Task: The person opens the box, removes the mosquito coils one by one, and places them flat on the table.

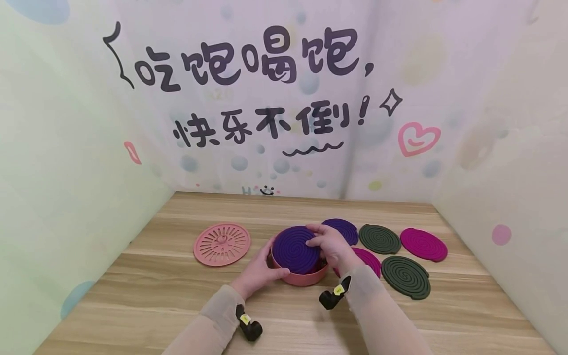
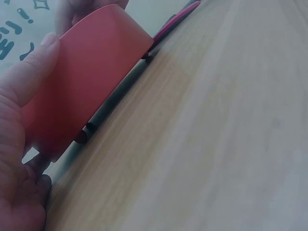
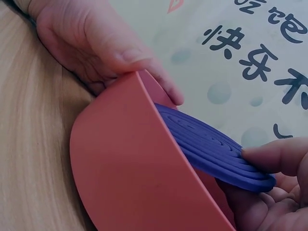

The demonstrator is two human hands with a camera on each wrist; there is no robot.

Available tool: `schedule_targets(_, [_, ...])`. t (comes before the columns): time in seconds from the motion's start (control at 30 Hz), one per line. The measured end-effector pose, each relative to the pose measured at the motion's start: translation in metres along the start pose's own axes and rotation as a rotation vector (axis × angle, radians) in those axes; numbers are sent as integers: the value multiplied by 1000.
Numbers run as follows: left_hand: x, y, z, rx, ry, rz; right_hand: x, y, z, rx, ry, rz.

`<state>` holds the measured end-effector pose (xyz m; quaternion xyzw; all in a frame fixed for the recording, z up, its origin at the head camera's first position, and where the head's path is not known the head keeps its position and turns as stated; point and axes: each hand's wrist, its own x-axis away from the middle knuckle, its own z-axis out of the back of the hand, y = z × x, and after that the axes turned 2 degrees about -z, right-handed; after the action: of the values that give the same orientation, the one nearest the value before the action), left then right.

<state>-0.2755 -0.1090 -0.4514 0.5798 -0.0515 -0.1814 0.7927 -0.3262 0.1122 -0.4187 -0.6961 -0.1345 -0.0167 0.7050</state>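
Note:
A purple mosquito coil [image 1: 296, 249] lies tilted at the mouth of a round pink box [image 1: 303, 280]. Its far edge dips inside the rim in the right wrist view, while the near edge sticks out. My right hand [image 1: 333, 246] pinches that edge between thumb [image 3: 269, 156] and fingers. On the box's opposite side, my left hand [image 1: 262, 270] grips the wall, its thumb [image 2: 36, 70] against the outside. Most of the box's inside is hidden by the coil.
A pink slotted lid [image 1: 222, 244] lies left of the box. To the right are another purple coil [image 1: 341, 230], two green coils [image 1: 379, 239] and two magenta coils [image 1: 423, 244], one partly behind my right wrist. Walls enclose the wooden table [image 1: 284, 325] at the back and sides.

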Motion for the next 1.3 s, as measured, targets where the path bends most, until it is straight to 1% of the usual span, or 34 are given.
schedule_targets(0.17, [-9, -23, -2, -8, 16, -6, -1, 0, 1, -25, 16, -10])
schedule_targets(0.27, [-12, -28, -2, -9, 13, -14, -1, 0, 2, -38, 28, -15])
schedule_targets(0.5, [-12, -28, 0, -15, 6, -17, 2, -3, 11, -105, 37, -28])
schedule_targets(0.67, [-12, -29, 0, -28, 0, -26, 4, -4, 23, -198, 3, -22])
schedule_targets(0.77, [-12, -29, 0, -36, 2, -38, 6, -4, 33, -261, -12, -19])
schedule_targets(0.87, [-12, -30, 0, -38, 9, -29, 9, -4, 43, -301, -19, -12])
schedule_targets(0.97, [-11, -30, -1, -31, 15, -9, 11, -4, 54, -318, -28, -6])
schedule_targets(1.0, [-10, -28, -1, -32, 19, -3, 12, -4, 58, -322, -25, -5])
schedule_targets(1.17, [-10, -27, -2, -12, 28, -6, 18, -3, 79, -360, -26, 7])
schedule_targets(1.23, [-11, -29, -2, -1, 23, -4, 22, -2, 87, -377, -26, 12])
schedule_targets(1.3, [-11, -28, -2, 1, 18, 6, 26, -1, 97, -400, -23, 11])
